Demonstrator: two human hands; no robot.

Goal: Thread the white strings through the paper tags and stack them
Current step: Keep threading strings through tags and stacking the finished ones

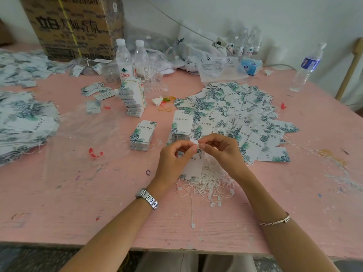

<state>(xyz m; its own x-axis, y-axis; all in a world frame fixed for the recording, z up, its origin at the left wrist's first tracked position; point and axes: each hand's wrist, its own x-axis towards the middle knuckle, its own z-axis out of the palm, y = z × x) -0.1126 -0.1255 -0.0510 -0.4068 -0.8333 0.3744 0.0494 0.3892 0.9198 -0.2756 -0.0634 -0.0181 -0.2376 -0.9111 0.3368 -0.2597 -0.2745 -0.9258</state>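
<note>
Paper tag (193, 165) hangs just above the loose white strings (208, 185), its top pinched between the fingertips of the left hand (176, 156) and the right hand (222, 150). Many tags seem done, since strings show among the spread heap (235, 114) behind. The neat stacks (142, 135) probably still wait. What the cardboard box (74, 26) holds cannot be seen.
</note>
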